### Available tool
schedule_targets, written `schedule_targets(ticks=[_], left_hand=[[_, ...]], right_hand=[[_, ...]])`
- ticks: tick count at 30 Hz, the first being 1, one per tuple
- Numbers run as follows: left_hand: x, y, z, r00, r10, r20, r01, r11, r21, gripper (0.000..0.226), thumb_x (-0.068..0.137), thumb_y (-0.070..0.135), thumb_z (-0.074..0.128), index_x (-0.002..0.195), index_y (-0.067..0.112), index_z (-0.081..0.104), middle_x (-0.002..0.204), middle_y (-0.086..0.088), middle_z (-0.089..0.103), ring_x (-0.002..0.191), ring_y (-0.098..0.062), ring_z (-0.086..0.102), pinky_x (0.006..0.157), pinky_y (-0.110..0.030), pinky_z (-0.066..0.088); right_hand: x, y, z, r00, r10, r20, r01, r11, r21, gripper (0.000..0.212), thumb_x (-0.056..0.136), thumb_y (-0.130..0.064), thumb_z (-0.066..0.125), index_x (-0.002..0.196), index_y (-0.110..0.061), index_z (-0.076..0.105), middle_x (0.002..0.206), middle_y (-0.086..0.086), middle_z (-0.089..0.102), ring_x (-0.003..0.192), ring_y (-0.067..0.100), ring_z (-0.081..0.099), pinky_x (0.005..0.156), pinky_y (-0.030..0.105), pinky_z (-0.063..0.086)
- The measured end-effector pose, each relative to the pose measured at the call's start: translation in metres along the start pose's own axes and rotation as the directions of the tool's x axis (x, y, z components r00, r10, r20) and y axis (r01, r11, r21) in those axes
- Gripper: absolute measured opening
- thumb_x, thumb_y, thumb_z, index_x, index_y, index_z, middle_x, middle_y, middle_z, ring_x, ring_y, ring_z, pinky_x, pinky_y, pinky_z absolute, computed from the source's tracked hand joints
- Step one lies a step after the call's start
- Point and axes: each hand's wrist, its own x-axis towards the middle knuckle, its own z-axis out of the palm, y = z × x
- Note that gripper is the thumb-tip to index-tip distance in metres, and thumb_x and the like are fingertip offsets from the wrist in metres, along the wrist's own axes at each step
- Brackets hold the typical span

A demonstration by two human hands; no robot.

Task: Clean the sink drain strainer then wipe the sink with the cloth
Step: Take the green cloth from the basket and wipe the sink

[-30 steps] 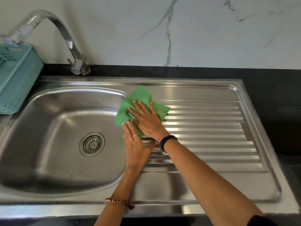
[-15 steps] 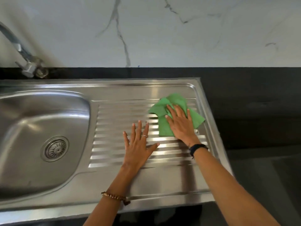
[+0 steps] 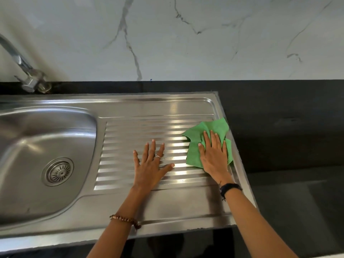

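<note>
A green cloth (image 3: pixel 216 128) lies crumpled at the right end of the ribbed steel drainboard (image 3: pixel 141 127). My right hand (image 3: pixel 214 155) presses flat on the cloth, fingers spread, covering its near half. My left hand (image 3: pixel 150 164) rests flat and open on the ribs in the middle of the drainboard, a hand's width left of the cloth and holding nothing. The round metal drain strainer (image 3: pixel 58 171) sits in the bottom of the sink bowl (image 3: pixel 28 138) at the left.
A chrome tap (image 3: pixel 28 79) stands behind the bowl at the far left. Black countertop (image 3: pixel 288 127) runs along the back and to the right of the sink. A white marble wall (image 3: pixel 186 38) rises behind it.
My right hand has slid the cloth from the bowl's edge rightward across the drainboard to its right end. My left hand has shifted right onto the ribs. The view has panned right.
</note>
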Motion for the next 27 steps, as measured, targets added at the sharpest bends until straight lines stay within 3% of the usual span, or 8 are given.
schedule_targets(ticks=[5,8,10,15,18,21,25,27], left_hand=[[-0.004,-0.012,-0.007,1.0,0.0,0.026,0.001,0.998,-0.063,0.085,0.075,0.074,0.011,0.145,0.029,-0.008,0.156,-0.001,-0.017,0.143,-0.021,-0.016,0.114,-0.052,-0.012],[-0.017,-0.039,-0.012,0.998,-0.041,-0.039,0.038,0.997,-0.067,0.106,0.058,0.085,-0.01,0.145,0.024,-0.009,0.153,-0.003,-0.022,0.137,-0.019,-0.026,0.11,-0.05,-0.017],[-0.028,-0.061,-0.016,0.992,-0.108,-0.06,0.101,0.99,-0.099,0.122,0.045,0.09,-0.018,0.145,0.022,-0.009,0.154,-0.007,-0.019,0.135,-0.019,-0.027,0.109,-0.049,-0.019],[-0.054,-0.107,-0.022,0.941,-0.331,-0.079,0.32,0.94,-0.118,0.132,0.039,0.095,-0.011,0.145,0.016,-0.012,0.156,-0.013,-0.012,0.144,-0.026,-0.013,0.107,-0.053,-0.019],[-0.066,-0.122,-0.016,0.906,-0.422,-0.046,0.402,0.887,-0.227,0.128,0.053,0.092,0.017,0.145,0.008,-0.012,0.157,-0.013,-0.005,0.145,-0.024,-0.005,0.114,-0.054,-0.004],[-0.069,-0.126,-0.013,0.91,-0.411,-0.048,0.377,0.872,-0.311,0.122,0.064,0.079,0.042,0.143,0.007,-0.017,0.157,-0.011,-0.006,0.146,-0.021,-0.003,0.116,-0.048,0.0],[-0.069,-0.126,-0.014,0.914,-0.4,-0.059,0.363,0.876,-0.318,0.124,0.062,0.083,0.038,0.143,0.008,-0.018,0.158,-0.009,-0.007,0.145,-0.019,-0.003,0.117,-0.047,0.001],[-0.07,-0.126,-0.016,0.915,-0.4,-0.058,0.366,0.88,-0.304,0.13,0.05,0.093,0.019,0.142,0.01,-0.02,0.158,-0.009,-0.007,0.145,-0.02,-0.003,0.116,-0.049,0.0]], right_hand=[[0.018,-0.016,-0.004,0.998,0.068,0.006,-0.069,0.996,0.064,0.053,0.1,-0.038,0.021,0.149,-0.019,0.014,0.158,0.008,0.01,0.146,0.024,0.006,0.118,0.05,0.0],[0.019,-0.04,-0.002,0.997,0.077,0.033,-0.079,0.993,0.09,0.053,0.1,-0.039,0.02,0.149,-0.018,0.015,0.159,0.009,0.008,0.146,0.026,0.004,0.117,0.053,-0.004],[0.017,-0.069,0.005,0.999,0.017,0.038,-0.02,0.996,0.084,0.052,0.1,-0.039,0.02,0.148,-0.02,0.016,0.159,0.008,0.005,0.147,0.025,0.0,0.115,0.054,-0.007],[0.011,-0.188,0.036,0.969,-0.229,0.092,0.219,0.97,0.107,0.051,0.099,-0.039,0.024,0.148,-0.023,0.019,0.16,0.005,0.002,0.147,0.022,-0.002,0.114,0.053,-0.011],[0.011,-0.249,0.052,0.928,-0.353,0.117,0.34,0.933,0.116,0.051,0.099,-0.038,0.026,0.148,-0.023,0.02,0.16,0.005,0.004,0.147,0.022,-0.002,0.114,0.052,-0.01],[0.009,-0.272,0.062,0.903,-0.413,0.122,0.406,0.91,0.082,0.051,0.099,-0.038,0.026,0.148,-0.024,0.02,0.16,0.004,0.005,0.147,0.021,0.0,0.114,0.052,-0.01],[0.004,-0.265,0.067,0.838,-0.529,0.135,0.532,0.847,0.017,0.05,0.1,-0.039,0.025,0.148,-0.027,0.019,0.16,0.002,0.006,0.147,0.02,0.002,0.115,0.051,-0.008],[-0.001,-0.261,0.067,0.803,-0.58,0.138,0.586,0.811,0.004,0.05,0.099,-0.04,0.026,0.147,-0.029,0.021,0.159,0.0,0.01,0.147,0.02,0.006,0.116,0.052,-0.006]])
